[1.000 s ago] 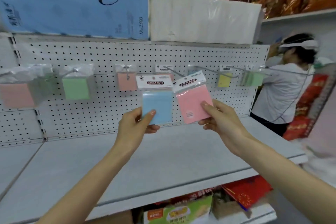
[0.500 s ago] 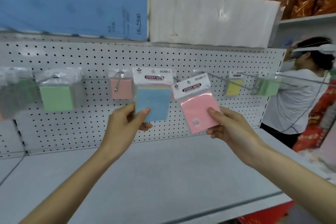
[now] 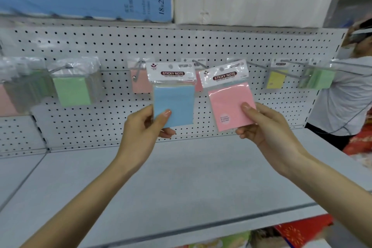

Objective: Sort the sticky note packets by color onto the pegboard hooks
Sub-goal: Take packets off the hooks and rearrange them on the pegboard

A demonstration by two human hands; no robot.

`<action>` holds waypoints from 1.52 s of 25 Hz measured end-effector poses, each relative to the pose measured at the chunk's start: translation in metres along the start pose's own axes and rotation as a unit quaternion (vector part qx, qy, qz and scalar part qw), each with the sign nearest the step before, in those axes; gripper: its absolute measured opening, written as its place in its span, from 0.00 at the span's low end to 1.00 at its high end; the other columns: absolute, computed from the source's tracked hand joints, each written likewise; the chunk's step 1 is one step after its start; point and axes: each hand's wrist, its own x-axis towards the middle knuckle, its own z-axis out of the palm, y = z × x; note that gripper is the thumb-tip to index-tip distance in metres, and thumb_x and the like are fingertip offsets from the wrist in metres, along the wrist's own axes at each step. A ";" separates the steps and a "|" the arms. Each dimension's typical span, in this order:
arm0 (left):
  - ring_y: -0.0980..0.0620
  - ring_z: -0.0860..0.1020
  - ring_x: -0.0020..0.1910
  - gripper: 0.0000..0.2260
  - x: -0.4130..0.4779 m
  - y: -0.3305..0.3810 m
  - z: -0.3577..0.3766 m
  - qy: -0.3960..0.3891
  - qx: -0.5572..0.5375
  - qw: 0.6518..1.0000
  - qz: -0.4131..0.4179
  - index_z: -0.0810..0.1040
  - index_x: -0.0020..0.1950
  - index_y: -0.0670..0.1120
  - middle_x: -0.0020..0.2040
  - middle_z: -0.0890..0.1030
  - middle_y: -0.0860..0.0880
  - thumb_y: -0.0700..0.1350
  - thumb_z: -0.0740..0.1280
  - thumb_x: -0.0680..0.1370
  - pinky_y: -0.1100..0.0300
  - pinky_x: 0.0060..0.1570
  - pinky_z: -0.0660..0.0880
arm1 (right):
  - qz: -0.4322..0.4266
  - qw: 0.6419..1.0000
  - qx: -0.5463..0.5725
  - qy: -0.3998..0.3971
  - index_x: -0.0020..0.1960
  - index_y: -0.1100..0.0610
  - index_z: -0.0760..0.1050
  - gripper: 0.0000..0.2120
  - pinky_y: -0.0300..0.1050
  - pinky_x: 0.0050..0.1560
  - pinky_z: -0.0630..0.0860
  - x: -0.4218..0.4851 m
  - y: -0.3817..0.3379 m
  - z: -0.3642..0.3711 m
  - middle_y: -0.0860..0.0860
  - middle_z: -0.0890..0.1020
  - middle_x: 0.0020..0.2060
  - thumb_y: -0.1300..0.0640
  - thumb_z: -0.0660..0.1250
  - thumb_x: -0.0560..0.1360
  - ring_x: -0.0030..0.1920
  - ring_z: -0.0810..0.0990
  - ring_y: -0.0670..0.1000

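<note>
While the blue packet (image 3: 173, 98) and pink packet (image 3: 227, 96) are held side by side before the pegboard (image 3: 120, 46), neither is hooked yet. Left hand (image 3: 141, 133) pinches blue at its lower corner, thumb in front, fingers behind. Right hand (image 3: 265, 127) pinches pink likewise. Blue is upright, pink tilted.

Judgement: pink belongs on the hook (image 3: 138, 66) already carrying pink, just left of blue's header. Keep the grip low so the header stays free, level the packet, and slide it straight along the wire. No blue hook is visible, so the target is unknown.

Room: hands are well above the shelf (image 3: 181, 177). Green packets (image 3: 71, 90) hang left. A yellow packet (image 3: 274, 79) and long wires jut out on the right, and a person (image 3: 342, 96) stands at the far right edge.
</note>
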 end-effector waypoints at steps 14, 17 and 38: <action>0.53 0.80 0.30 0.07 0.003 0.002 -0.001 -0.028 -0.035 0.999 -0.003 0.80 0.46 0.49 0.34 0.81 0.52 0.40 0.64 0.78 0.64 0.33 0.78 | 0.008 1.000 0.004 0.012 0.44 0.59 0.77 0.08 0.38 0.29 0.74 -0.001 -0.006 -0.001 0.51 0.78 0.30 0.58 0.63 0.78 0.27 0.74 0.49; 0.53 0.80 0.29 0.07 0.004 0.001 -0.003 -0.032 -0.039 0.999 -0.009 0.79 0.46 0.49 0.36 0.81 0.48 0.40 0.63 0.78 0.65 0.33 0.78 | 0.012 1.000 -0.012 0.015 0.44 0.60 0.77 0.08 0.38 0.29 0.73 -0.001 -0.005 0.001 0.52 0.78 0.30 0.58 0.63 0.78 0.27 0.75 0.49; 0.54 0.80 0.29 0.06 0.013 0.006 0.016 -0.023 -0.045 0.999 -0.003 0.79 0.48 0.44 0.39 0.80 0.47 0.39 0.62 0.78 0.61 0.34 0.79 | 0.019 1.000 0.001 0.012 0.45 0.61 0.76 0.08 0.38 0.27 0.72 0.003 -0.003 -0.006 0.52 0.78 0.30 0.58 0.63 0.78 0.25 0.73 0.49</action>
